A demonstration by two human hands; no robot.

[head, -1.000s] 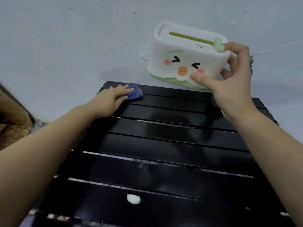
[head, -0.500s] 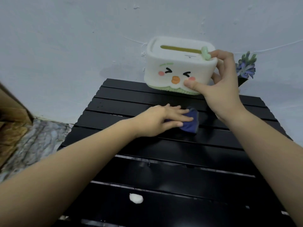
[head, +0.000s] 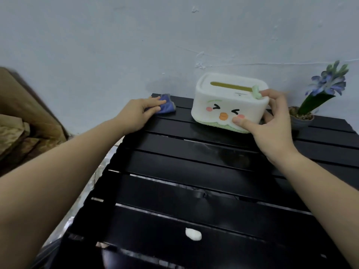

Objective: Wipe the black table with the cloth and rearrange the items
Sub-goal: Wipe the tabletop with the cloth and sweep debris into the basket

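A black slatted table [head: 194,191] fills the lower middle of the view. My left hand [head: 138,113] presses a blue cloth [head: 165,107] flat on the table's far left corner. A white tissue box [head: 223,101] with a cartoon face and a green base stands on the far slats. My right hand [head: 275,121] grips its right end, thumb on the front and fingers over the top edge. The box's base appears to rest on the table.
A small potted plant [head: 310,105] with purple flowers stands at the far right behind my right hand. A white blob [head: 193,234] lies on a near slat. A pale wall rises right behind the table. Brown wood [head: 23,121] sits to the left.
My left hand swept the cloth from the far left to the table's middle and back to the far left corner. The tissue box came down from mid-air onto the far slats.
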